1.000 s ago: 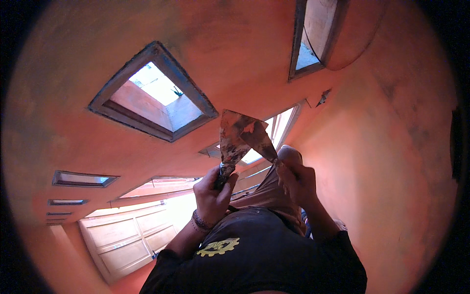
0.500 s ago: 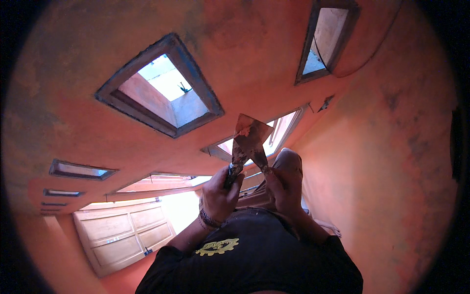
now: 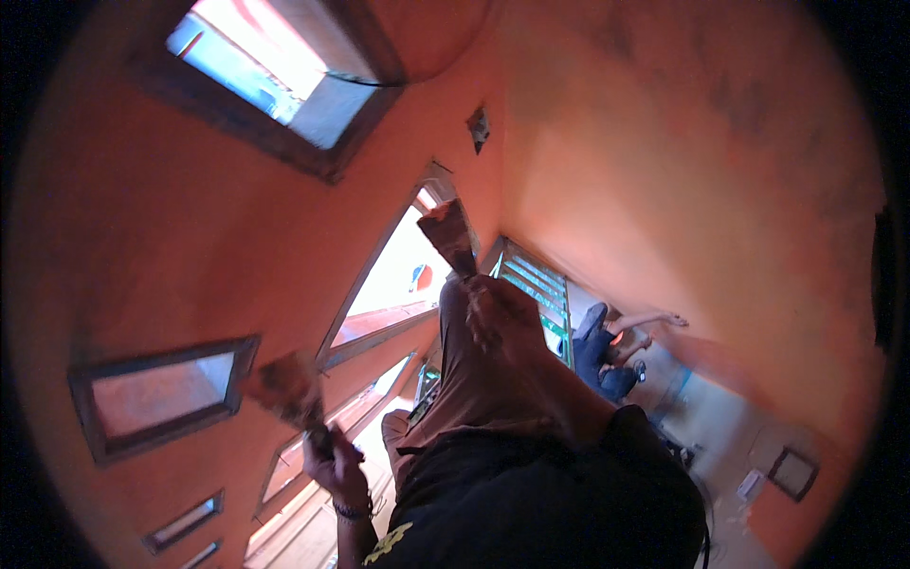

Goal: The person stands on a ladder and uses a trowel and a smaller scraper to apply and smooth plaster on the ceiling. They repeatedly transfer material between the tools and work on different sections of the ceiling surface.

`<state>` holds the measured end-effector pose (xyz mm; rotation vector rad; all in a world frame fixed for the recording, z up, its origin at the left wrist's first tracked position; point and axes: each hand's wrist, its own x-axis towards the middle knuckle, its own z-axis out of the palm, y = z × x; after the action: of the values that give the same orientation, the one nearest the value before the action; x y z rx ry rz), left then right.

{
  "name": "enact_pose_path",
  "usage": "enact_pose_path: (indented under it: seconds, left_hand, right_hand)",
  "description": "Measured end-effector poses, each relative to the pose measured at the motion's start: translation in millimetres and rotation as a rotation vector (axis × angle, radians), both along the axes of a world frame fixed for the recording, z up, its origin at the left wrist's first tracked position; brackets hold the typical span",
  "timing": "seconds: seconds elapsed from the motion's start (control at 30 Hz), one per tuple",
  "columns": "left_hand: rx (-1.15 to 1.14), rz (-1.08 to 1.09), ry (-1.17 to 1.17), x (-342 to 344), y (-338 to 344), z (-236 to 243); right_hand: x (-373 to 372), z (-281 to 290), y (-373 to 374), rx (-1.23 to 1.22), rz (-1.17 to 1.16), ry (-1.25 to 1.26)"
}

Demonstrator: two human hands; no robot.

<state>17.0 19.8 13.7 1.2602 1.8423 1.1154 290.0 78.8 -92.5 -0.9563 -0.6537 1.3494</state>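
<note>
Orange plaster fills the view on every side, a painted wall curving overhead and down the right.

At the lower left, the left hand is closed in a fist around the handle of a trowel; its blade, smeared with reddish-brown plaster, tilts up and to the left, blurred. A dark band sits on that wrist. Just left of the blade is a small framed window set in the wall, and below it two narrow slot openings.

Higher up, near the middle, the right hand is raised, its fingers wrapped about the base of a second flat tool, a board-like blade coated in the same plaster. The blade points up toward a tall arched opening bright with daylight. The two tools are well apart.

Both forearms rise from a black sleeve with a yellow emblem at the bottom edge.

Farther out, a large recessed window sits at the upper left. Right of the raised hand is a green louvred shutter, and beside it another person in dark blue clothing, bent low, with a bare arm stretched out.
</note>
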Motion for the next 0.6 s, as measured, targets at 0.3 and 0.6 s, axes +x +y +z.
enact_pose_path:
  seconds: [0.3,0.6]
  left_hand:
    - [0.213,0.103,0.085,12.2,36.3,-16.6]
    - [0.873,-0.370,1.140,8.0,103.6,-2.9]
  right_hand:
    - [107.9,-118.3,50.7,-0.311,-0.089,0.149]
    - [154.1,-180.6,131.3,-0.219,-0.240,-0.396]
